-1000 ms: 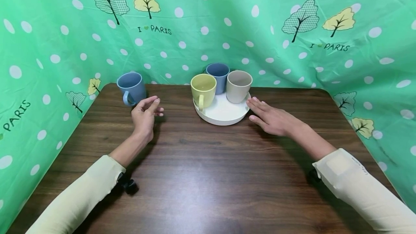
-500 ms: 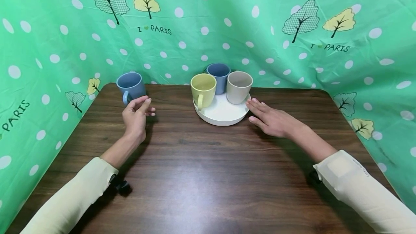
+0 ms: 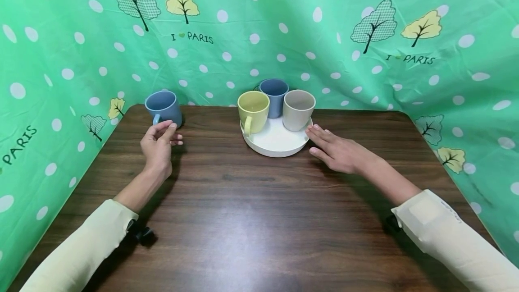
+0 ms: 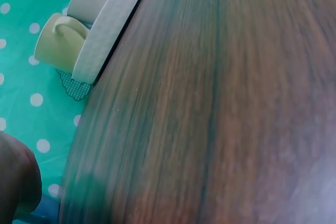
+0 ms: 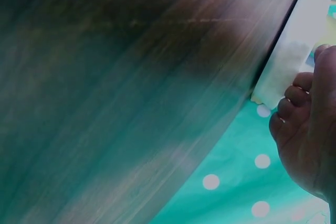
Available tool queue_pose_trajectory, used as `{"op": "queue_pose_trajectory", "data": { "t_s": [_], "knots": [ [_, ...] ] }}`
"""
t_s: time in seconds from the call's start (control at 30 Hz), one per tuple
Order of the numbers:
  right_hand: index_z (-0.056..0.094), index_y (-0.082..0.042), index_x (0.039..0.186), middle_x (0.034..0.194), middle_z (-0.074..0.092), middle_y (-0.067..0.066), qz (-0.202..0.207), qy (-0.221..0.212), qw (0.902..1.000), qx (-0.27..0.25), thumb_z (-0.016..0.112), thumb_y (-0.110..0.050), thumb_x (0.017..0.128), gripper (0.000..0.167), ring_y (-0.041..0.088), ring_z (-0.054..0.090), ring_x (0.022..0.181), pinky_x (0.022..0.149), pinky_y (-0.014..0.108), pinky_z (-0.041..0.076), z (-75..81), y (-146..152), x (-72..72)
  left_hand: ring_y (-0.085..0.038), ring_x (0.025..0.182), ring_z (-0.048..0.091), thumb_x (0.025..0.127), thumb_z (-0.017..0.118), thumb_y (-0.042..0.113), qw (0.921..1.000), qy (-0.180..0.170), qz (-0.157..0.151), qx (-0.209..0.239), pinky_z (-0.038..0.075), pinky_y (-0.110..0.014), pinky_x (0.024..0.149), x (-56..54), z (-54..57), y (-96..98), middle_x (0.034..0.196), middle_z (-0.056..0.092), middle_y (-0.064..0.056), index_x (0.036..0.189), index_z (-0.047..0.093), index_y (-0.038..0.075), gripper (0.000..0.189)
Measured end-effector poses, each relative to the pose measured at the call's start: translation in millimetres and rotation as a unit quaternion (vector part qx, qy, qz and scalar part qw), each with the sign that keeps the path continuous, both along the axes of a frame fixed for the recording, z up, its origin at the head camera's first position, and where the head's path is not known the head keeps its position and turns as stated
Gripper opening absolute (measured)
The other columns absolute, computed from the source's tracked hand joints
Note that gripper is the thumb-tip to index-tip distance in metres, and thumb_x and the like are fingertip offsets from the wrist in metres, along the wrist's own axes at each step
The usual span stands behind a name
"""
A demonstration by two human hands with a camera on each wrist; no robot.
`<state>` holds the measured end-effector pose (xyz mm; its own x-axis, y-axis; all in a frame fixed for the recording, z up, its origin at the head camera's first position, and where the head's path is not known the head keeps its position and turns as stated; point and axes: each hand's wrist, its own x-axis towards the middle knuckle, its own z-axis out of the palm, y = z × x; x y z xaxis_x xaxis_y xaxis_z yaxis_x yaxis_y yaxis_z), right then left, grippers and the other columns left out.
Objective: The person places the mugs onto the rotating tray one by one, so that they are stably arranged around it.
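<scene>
In the head view my left hand [image 3: 156, 150] is at a blue mug [image 3: 164, 106] on the table's back left. Its loosely bent fingers and thumb overlap the lower end of the mug's handle. My right hand [image 3: 338, 150] lies with fingers extended, fingertips at the right rim of a round white tray [image 3: 279, 152]. On that tray stand a yellow mug [image 3: 253, 109] with its handle toward me, a second blue mug [image 3: 274, 98] at the back and a grey cup [image 3: 298, 111] at the right. The right wrist view shows fingers [image 5: 296, 95] against the tray's side.
All of this stands on a dark wooden table [image 3: 243, 220]. A green dotted cloth [image 3: 227, 26] hangs close behind the table's back edge and down both sides. Small black devices [image 3: 142, 233] hang under the sleeves.
My left hand has moved left to the blue mug's handle. The tray has turned slightly clockwise seen from above, its cups shifting with it, while my right hand stays at the rim.
</scene>
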<state>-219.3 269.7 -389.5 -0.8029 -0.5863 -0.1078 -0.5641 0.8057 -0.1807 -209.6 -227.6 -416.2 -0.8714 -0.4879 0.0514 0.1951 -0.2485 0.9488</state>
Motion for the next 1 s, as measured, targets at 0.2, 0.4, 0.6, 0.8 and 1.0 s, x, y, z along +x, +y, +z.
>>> {"op": "queue_pose_trajectory", "data": {
  "t_s": [0.2, 0.4, 0.6, 0.8, 1.0],
  "knots": [
    [0.024, -0.009, 0.180, 0.190, 0.019, 0.015, -0.006, 0.000, 1.0000, -0.003, 0.041, -0.044, 0.124, 0.069, 0.039, 0.018, 0.177, 0.143, 0.062, 0.024, -0.1, 0.6, 3.1, -0.007, 0.062, 0.070, 0.108, 0.075, 0.005, 1.0000, -0.005, 0.006, 0.006, 0.060, -0.019, 0.059, 0.7, 3.4, -4.0, 0.098, 0.067, 0.000, 0.114, 0.073, 0.007, 0.007],
    [0.024, -0.011, 0.181, 0.190, 0.018, 0.013, -0.012, -0.005, 0.9999, -0.005, 0.041, -0.046, 0.123, 0.069, 0.038, 0.018, 0.177, 0.143, 0.061, 0.025, -0.3, 0.2, 5.5, -0.007, 0.062, 0.068, 0.107, 0.076, 0.006, 0.9998, -0.013, 0.011, 0.006, 0.058, -0.018, 0.059, 2.6, 5.6, -8.5, 0.099, 0.065, 0.000, 0.113, 0.072, 0.010, 0.008],
    [0.022, -0.013, 0.181, 0.190, 0.016, 0.013, -0.010, -0.008, 0.9999, -0.002, 0.040, -0.049, 0.123, 0.070, 0.038, 0.018, 0.177, 0.143, 0.061, 0.025, -1.6, -0.9, 6.7, -0.006, 0.061, 0.067, 0.106, 0.078, 0.005, 0.9994, -0.023, 0.027, 0.005, 0.057, -0.017, 0.057, 3.4, 3.8, -13.6, 0.099, 0.065, 0.002, 0.110, 0.071, 0.013, 0.011],
    [0.022, -0.012, 0.181, 0.190, 0.016, 0.013, -0.009, -0.007, 0.9999, -0.001, 0.040, -0.048, 0.123, 0.070, 0.038, 0.018, 0.177, 0.143, 0.061, 0.025, -1.4, -1.4, 7.5, -0.006, 0.061, 0.066, 0.106, 0.077, 0.006, 0.9991, -0.026, 0.034, 0.004, 0.055, -0.017, 0.056, 3.4, 2.3, -18.8, 0.099, 0.065, 0.002, 0.110, 0.069, 0.014, 0.012],
    [0.023, -0.012, 0.181, 0.190, 0.017, 0.013, -0.007, -0.006, 1.0000, -0.003, 0.041, -0.047, 0.123, 0.070, 0.038, 0.018, 0.177, 0.143, 0.061, 0.025, -0.5, -1.7, 8.5, -0.007, 0.061, 0.065, 0.106, 0.079, 0.008, 0.9989, -0.028, 0.036, 0.005, 0.054, -0.017, 0.054, 3.0, 1.9, -22.6, 0.099, 0.064, 0.001, 0.110, 0.068, 0.015, 0.014]
  ]
}}
